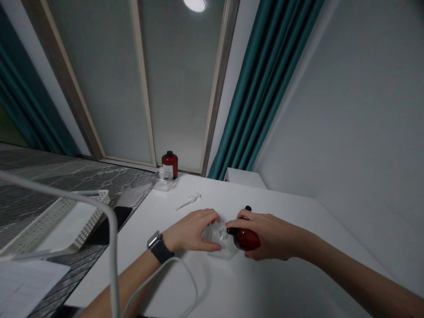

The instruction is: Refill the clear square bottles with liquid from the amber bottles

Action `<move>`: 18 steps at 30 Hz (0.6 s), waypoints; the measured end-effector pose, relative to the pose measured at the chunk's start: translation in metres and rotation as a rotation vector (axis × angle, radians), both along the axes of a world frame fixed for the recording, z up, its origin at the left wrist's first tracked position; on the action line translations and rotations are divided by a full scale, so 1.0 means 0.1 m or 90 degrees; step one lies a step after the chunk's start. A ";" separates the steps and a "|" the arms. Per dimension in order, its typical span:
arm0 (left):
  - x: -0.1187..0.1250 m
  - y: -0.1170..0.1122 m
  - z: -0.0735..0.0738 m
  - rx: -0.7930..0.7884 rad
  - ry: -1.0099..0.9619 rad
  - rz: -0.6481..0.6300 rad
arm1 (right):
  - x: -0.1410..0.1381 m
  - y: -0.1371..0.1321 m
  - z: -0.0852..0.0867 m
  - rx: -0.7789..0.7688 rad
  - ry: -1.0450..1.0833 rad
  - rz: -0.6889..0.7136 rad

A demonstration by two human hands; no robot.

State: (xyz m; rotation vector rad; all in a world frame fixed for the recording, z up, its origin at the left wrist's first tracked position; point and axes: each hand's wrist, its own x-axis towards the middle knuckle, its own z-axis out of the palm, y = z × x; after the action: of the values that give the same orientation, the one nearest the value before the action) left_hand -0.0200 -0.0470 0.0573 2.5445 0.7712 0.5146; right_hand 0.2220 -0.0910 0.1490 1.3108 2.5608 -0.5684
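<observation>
A dark red bottle [247, 239] with black fittings lies tilted in a person's right hand [270, 235], the fingers wrapped firmly over its shoulder and body, near the middle of a white tabletop [232, 287]. One black fitting points left, touching or just beside a clear plastic box [218, 240], which rests under the person's left hand [191, 230]. That hand is cupped around the box, its fingers curving over the far side and its thumb along the near edge. The two hands sit close together, just apart, with the box and bottle between them. A black smartwatch [159, 247] circles the left wrist.

The tabletop carries two dark red bottles in all and two clear boxes. Toward the far edge, a second dark red bottle [169, 164] with a black cap and white label stands upright, just behind a second clear plastic box [163, 180]. One slim white pump head [189, 201] lies on its side between that pair and the hands. A white cable [195, 287] loops across the tabletop near the left forearm.

Left of the tabletop, a white perforated tray [66, 225] and a black flat object [111, 225] lie on a grey patterned mat [76, 185], with white papers [26, 287] at the near corner. A curved white lamp arm [111, 234] crosses the foreground. Teal curtains [265, 92] hang beside a frosted window [179, 88] behind.
</observation>
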 end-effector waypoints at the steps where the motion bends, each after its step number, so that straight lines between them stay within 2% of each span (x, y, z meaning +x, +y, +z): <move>1: 0.00 0.00 0.01 -0.003 0.002 0.002 | 0.00 0.00 0.00 -0.001 0.000 -0.001; 18: 0.00 0.00 0.01 -0.022 0.003 0.004 | 0.00 0.01 -0.02 0.004 0.003 0.003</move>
State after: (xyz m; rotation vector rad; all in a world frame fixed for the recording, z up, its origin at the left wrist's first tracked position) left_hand -0.0204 -0.0475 0.0581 2.5136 0.7832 0.4925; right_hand 0.2219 -0.0905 0.1471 1.3075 2.5698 -0.5640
